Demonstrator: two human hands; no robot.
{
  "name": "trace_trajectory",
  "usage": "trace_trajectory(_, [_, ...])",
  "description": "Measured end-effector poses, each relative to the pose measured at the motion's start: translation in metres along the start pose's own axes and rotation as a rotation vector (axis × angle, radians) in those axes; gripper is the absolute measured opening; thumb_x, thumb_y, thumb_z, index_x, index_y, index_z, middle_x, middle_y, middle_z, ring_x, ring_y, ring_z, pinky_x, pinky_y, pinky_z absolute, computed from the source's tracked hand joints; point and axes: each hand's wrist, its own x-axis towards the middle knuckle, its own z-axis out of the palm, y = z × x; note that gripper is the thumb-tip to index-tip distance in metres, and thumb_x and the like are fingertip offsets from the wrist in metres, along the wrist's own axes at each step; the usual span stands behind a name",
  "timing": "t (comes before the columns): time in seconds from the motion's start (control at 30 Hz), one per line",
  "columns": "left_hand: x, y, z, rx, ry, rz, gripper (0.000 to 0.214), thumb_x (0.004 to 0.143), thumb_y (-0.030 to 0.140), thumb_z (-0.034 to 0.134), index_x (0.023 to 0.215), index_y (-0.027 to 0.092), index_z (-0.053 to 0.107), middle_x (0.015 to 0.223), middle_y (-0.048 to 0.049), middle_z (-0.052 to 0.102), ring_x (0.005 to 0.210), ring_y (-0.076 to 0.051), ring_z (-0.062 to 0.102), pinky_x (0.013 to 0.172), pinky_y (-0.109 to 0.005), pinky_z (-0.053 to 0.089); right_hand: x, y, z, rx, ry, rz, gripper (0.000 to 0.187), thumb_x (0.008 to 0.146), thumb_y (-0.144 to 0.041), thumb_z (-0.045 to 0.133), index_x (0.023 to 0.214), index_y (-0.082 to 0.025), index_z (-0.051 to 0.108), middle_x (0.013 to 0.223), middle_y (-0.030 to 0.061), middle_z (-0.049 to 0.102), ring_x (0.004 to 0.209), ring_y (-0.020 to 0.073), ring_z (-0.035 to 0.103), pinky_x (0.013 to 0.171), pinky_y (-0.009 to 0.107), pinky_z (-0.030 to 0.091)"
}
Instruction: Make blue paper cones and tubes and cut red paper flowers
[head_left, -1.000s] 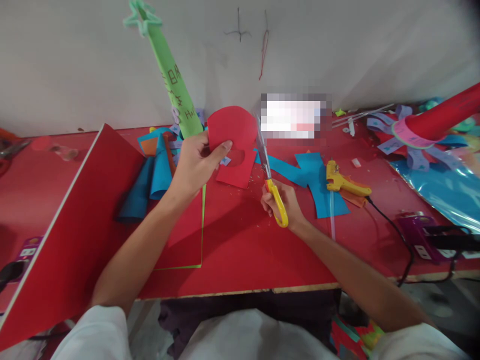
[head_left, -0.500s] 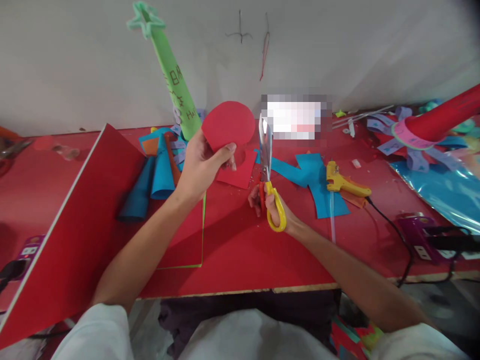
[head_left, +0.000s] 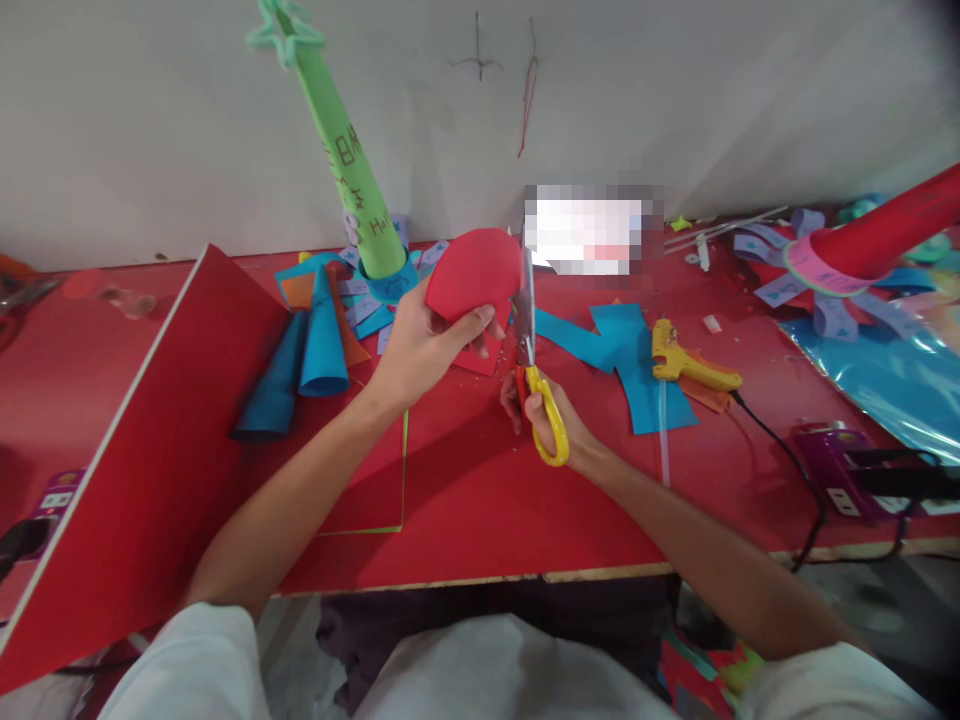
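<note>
My left hand [head_left: 442, 340] pinches a rounded piece of red paper [head_left: 477, 272] between thumb and fingers, held up above the table. My right hand [head_left: 546, 415] grips scissors [head_left: 528, 320] with one yellow and one red handle, blades pointing up and away from me. The blades stand right beside the paper's right edge; whether they touch it I cannot tell. Behind my left hand, a scrap of red paper [head_left: 480, 360] lies partly hidden. To the right of the scissors lie blue paper pieces [head_left: 626, 350].
A yellow glue gun [head_left: 690, 365] with a black cord lies at right, near a purple power strip [head_left: 840, 475]. Blue paper cones [head_left: 324, 345] and a tall green paper tube [head_left: 356, 180] stand at left. A large red board [head_left: 150, 450] leans at far left.
My left hand has moved right and slightly down, bringing the red paper up to the scissor blades. The paper has turned a little. My right hand stays nearly in place.
</note>
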Motion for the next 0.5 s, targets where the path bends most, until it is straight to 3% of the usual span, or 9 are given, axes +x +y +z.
trace_trajectory(0.5, [0.0021, 0.0044, -0.0010, -0.032, 0.045, -0.006, 0.032, 0.089, 0.045, 0.083, 0.092, 0.019, 0.064, 0.072, -0.0028, 0.075, 0.048, -0.011, 0.062, 0.049, -0.025, 0.053, -0.0003, -0.0080, -0.0028, 0.004, 0.069, 0.057, 0.070, 0.079, -0.093, 0.065, 0.084, -0.025, 0.051, 0.056, -0.0079, 0.046, 0.044, 0.0092, 0.041, 0.041, 0.023, 0.035])
